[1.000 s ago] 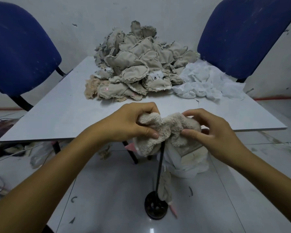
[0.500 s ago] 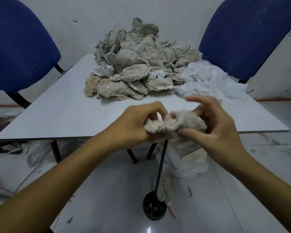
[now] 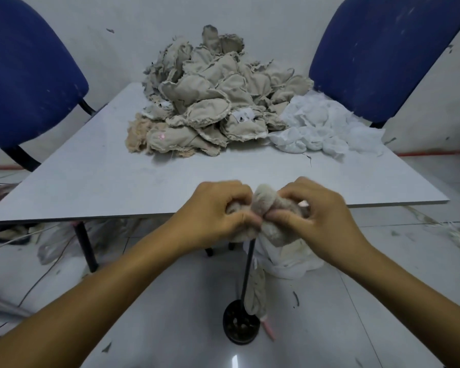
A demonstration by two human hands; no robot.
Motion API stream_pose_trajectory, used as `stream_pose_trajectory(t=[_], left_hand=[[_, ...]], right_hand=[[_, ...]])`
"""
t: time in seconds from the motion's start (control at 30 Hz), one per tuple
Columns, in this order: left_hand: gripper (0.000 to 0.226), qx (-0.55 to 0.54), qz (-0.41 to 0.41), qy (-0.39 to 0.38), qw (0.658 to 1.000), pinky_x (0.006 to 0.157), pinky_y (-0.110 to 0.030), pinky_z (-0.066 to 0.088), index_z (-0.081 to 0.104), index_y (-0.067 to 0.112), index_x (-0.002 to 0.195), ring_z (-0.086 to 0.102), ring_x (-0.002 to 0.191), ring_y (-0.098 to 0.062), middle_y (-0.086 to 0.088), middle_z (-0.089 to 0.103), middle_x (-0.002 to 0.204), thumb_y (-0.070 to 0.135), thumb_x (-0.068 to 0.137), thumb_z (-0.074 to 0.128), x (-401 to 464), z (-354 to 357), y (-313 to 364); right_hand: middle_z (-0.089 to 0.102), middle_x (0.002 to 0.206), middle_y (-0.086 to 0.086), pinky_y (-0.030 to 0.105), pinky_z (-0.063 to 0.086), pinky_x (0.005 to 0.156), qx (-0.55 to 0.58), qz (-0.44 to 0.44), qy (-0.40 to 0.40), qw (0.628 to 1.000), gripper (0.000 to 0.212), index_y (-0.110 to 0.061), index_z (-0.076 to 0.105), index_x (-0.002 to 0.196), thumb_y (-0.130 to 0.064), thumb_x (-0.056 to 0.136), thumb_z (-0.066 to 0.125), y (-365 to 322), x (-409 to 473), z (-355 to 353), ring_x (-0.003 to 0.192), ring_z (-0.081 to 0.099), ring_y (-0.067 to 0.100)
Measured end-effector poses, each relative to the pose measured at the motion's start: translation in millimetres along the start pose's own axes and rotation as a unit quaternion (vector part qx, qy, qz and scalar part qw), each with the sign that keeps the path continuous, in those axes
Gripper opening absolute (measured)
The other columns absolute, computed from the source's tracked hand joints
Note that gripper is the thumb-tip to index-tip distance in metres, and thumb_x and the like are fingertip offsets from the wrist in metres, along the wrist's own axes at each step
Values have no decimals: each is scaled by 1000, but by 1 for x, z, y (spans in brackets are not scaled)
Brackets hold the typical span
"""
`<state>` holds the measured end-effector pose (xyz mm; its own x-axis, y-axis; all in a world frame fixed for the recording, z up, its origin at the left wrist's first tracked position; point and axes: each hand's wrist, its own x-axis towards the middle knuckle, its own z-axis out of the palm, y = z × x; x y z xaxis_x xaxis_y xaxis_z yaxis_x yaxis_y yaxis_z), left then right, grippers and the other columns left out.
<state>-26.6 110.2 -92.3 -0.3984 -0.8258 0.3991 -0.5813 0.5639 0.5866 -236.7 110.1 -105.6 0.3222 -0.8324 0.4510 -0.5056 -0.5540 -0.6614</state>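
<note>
A beige fuzzy fabric piece (image 3: 264,201) is bunched between both hands just in front of the white table's near edge (image 3: 117,217). My left hand (image 3: 213,211) grips its left side with curled fingers. My right hand (image 3: 319,216) pinches its right side, thumb pressed against the fabric. The piece sits over the top of a thin black rod (image 3: 248,264) that rises from a round black base (image 3: 241,325) on the floor. Another beige fabric piece (image 3: 255,290) hangs beside the rod.
A heap of beige inside-out fabric pieces (image 3: 213,102) covers the far middle of the table, with a white fabric pile (image 3: 322,128) to its right. Two blue chairs (image 3: 24,75) (image 3: 383,49) stand behind. A white bag (image 3: 290,258) lies under the table, wires at left.
Both hands have closed in on the fuzzy piece and bunched it tighter. My right hand's fingers, spread half a second ago, now curl onto the fabric.
</note>
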Motion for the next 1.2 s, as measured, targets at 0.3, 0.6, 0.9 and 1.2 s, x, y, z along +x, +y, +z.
stream_pose_trajectory(t=[0.3,0.6,0.9,1.2], left_hand=[[25,-25,0,-10,1000,72,-41,48,66,9,95,59,81,-18,-1,63,87,31,85,73,-8,2,0],[23,-4,-76,-128,989,69,-36,51,62,25,95,61,81,-9,9,67,88,23,79,78,-3,-11,-7],[42,-69,-119,-234,963,71,-35,59,59,36,106,67,82,-8,9,68,97,23,74,84,-8,-15,-9],[20,-32,-1,-31,999,67,-19,50,69,16,96,63,82,-10,5,68,85,24,82,80,0,-14,6]], right_hand=[[62,93,-8,27,49,76,105,36,-27,993,12,-33,68,87,-27,82,76,3,2,2,87,61,8],[67,101,-11,16,49,83,94,-78,59,991,34,-23,65,105,-27,76,83,-23,10,9,98,65,7],[67,101,-17,26,54,78,129,-8,-16,991,34,-31,63,110,-40,80,76,5,0,10,94,66,10],[65,81,-11,23,48,64,46,-66,49,996,20,-21,72,89,-39,82,76,-1,3,12,76,62,10]])
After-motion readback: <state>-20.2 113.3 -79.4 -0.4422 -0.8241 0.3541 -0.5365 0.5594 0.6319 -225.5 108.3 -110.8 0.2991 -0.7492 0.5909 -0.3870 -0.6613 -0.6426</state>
